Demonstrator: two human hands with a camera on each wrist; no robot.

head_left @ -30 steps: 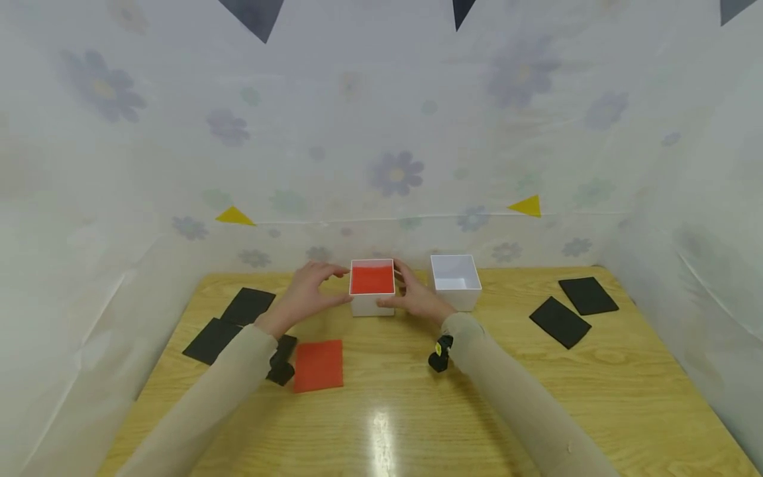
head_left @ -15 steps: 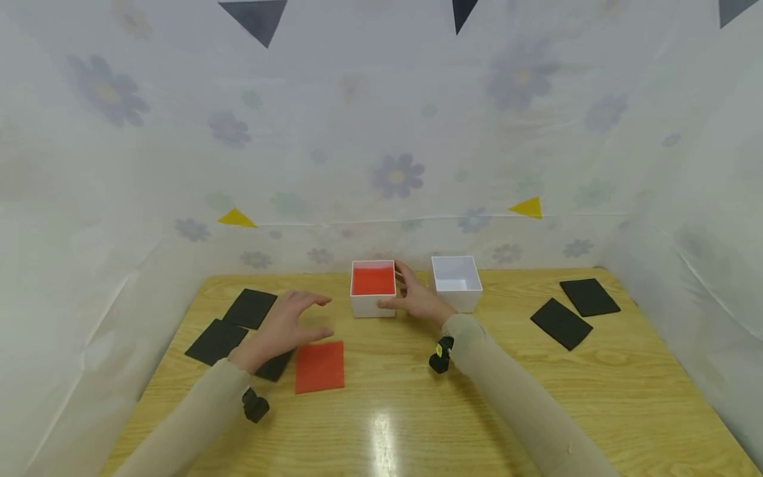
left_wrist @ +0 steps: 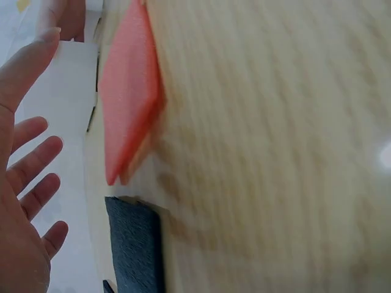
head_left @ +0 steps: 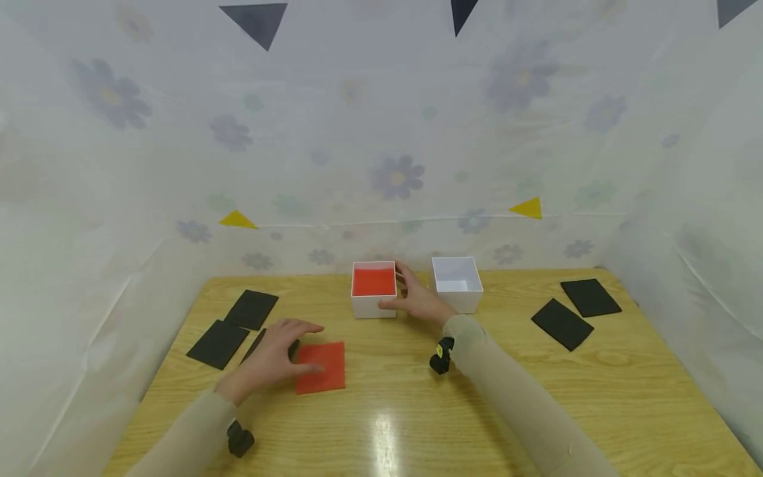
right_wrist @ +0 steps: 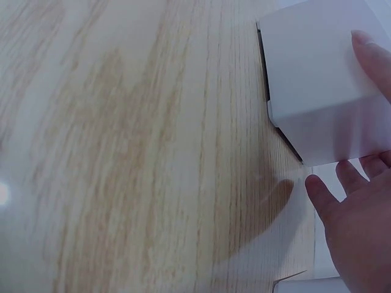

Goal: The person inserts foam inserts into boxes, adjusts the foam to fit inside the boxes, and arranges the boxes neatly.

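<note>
My left hand point(head_left: 279, 352) lies spread at the left edge of a red sheet point(head_left: 324, 370) flat on the wooden table point(head_left: 417, 411), thumb on the sheet. In the left wrist view the left hand point(left_wrist: 24, 201) shows straight, parted fingers beside the red sheet point(left_wrist: 128, 110). My right hand point(head_left: 419, 301) rests against the right front corner of a white box point(head_left: 373, 307) with a red sheet point(head_left: 373, 281) inside. The thumb lies on its front wall and the fingers run along its right side. In the right wrist view the right hand point(right_wrist: 360, 238) touches the white box point(right_wrist: 317, 91).
An empty white box point(head_left: 456, 285) stands just right of my right hand. Black sheets point(head_left: 250, 309) point(head_left: 216, 343) lie at the left, one partly under my left hand point(left_wrist: 137, 244). Two more black sheets point(head_left: 561, 322) point(head_left: 590, 297) lie at the right. Flowered white curtains wall the table.
My left hand has left the white box and moved back and down to the red sheet on the table. The right hand has stayed at the box.
</note>
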